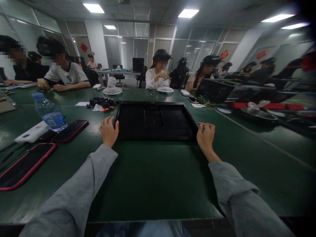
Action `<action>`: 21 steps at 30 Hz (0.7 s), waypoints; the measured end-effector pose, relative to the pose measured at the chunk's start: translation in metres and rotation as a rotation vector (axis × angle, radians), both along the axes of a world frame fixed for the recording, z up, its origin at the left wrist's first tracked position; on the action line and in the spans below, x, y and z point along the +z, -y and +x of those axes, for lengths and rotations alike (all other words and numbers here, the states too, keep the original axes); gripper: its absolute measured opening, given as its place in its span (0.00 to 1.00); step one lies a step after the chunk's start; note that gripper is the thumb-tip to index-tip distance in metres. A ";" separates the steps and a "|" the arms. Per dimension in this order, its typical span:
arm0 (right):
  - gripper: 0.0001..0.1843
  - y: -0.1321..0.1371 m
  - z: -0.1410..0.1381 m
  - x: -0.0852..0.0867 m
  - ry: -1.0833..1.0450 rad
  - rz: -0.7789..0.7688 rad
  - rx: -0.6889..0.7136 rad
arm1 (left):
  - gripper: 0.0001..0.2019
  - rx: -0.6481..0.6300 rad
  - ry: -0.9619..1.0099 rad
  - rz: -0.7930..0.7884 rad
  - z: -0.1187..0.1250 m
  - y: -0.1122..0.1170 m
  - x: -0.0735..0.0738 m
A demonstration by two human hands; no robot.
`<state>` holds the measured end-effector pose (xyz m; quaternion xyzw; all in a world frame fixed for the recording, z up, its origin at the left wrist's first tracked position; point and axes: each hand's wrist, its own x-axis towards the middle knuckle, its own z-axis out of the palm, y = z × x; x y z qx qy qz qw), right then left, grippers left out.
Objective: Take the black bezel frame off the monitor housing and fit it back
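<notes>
A black rectangular monitor shell (130, 118), shallow with raised edges and a recessed panel in its middle, lies flat on the green table (158, 177) in front of me. At its left edge is my left hand (109, 131), thumb against the rim and fingers bent around the outer side. My right hand (206, 134) is at the opposite edge, fingers curled and index finger reaching the rim. Both hands grip the shell from its sides, though the exact contact under the fingers is hidden.
Left of me are a water bottle (50, 113), a white power bank (32, 131) and two red-edged phones (71, 131) (27, 166). Tangled black parts (100, 102) lie beyond. A metal pan (259, 115) stands right. White fans (112, 89) (165, 89) and several people are across the table.
</notes>
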<state>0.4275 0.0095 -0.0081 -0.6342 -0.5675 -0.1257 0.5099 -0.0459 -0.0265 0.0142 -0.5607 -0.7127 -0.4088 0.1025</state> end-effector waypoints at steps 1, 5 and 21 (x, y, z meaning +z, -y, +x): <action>0.21 -0.001 0.002 -0.003 -0.006 0.001 -0.002 | 0.23 0.022 0.063 -0.024 -0.006 -0.004 -0.003; 0.22 -0.006 0.008 -0.011 -0.052 -0.048 0.014 | 0.26 -0.026 0.259 -0.121 -0.019 -0.016 -0.015; 0.24 -0.029 0.028 -0.027 -0.146 -0.261 0.044 | 0.18 -0.143 0.393 -0.179 -0.023 -0.025 -0.020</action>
